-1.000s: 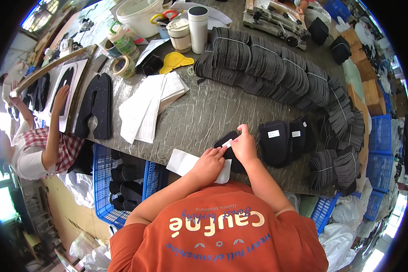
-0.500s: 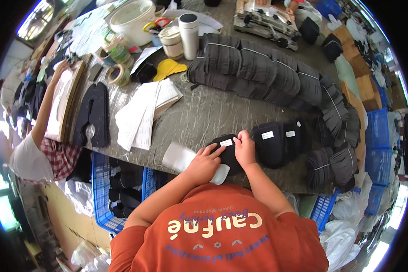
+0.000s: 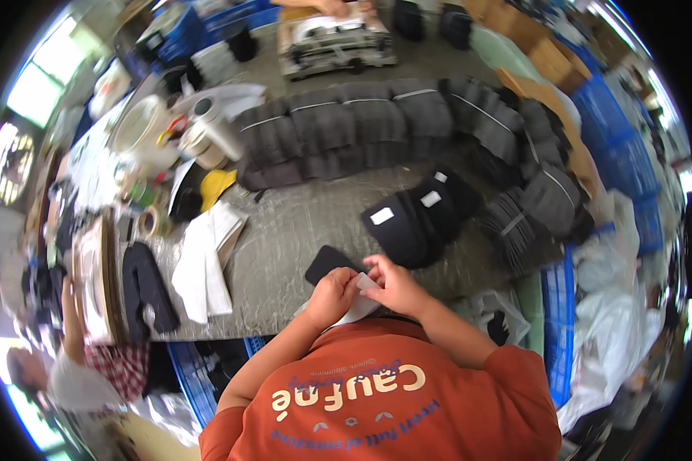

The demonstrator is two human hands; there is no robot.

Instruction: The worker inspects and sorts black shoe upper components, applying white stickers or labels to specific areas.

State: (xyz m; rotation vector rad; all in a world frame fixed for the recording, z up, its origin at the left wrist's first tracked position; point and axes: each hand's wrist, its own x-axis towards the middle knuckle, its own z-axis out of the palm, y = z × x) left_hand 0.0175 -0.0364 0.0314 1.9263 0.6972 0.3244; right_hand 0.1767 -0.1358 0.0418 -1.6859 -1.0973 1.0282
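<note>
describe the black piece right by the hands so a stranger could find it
On the grey table, look just beyond the left hand and right hand at the near edge. The flat black piece lies alone there; unlike the labelled black pieces to its right, it shows no white label.

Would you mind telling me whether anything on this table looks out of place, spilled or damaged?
Nothing stands out. Both hands, left hand and right hand, hold a small white label above a black piece; the black stacks sit in bundled rows.

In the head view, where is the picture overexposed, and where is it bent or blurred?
Head view: windows at the left rim are blown out white; the table edge curves with the fisheye; the hands, left hand and right hand, are fairly sharp; rim areas smear.
</note>
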